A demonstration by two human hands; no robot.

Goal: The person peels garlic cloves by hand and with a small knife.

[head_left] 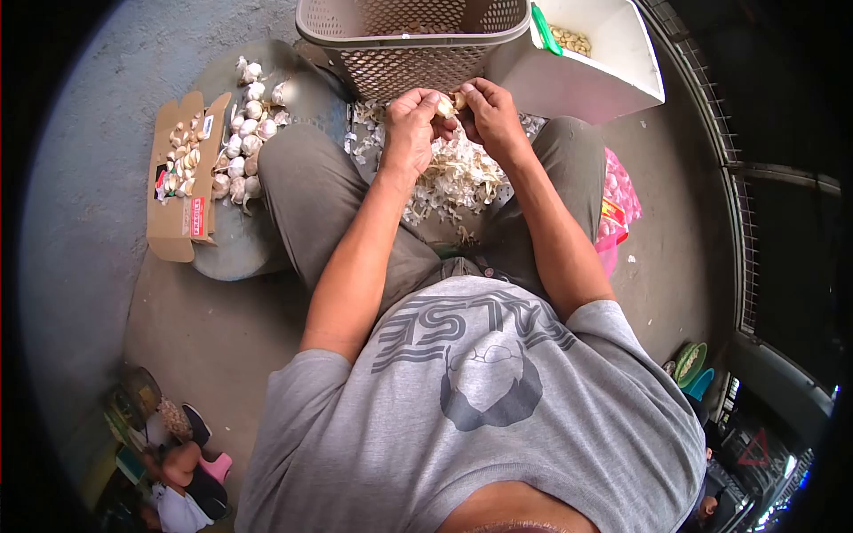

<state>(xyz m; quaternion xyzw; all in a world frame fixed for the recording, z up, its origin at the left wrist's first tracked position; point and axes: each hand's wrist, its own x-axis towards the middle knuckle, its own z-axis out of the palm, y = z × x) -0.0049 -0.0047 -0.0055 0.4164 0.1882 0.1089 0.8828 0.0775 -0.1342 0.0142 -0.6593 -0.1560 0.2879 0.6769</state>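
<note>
Both hands meet in front of the basket, above a pile of garlic skins (458,173). My left hand (410,129) is closed, pinching a pale garlic clove (446,107) between thumb and fingers. My right hand (493,115) is closed on a brownish bit of garlic skin (459,100) right beside the clove. Some fingertips of both hands are hidden behind these pieces. Left of my knee, whole garlic bulbs (251,126) lie on a grey round surface, next to a cardboard box (169,218) with loose cloves (184,160) on it.
A perforated plastic basket (413,67) stands just ahead. To its right, a white container (613,75) holds peeled cloves (570,41), with a green handle (546,30) at its rim. A pink mesh bag (620,200) lies by my right knee. Another person (187,475) sits at lower left.
</note>
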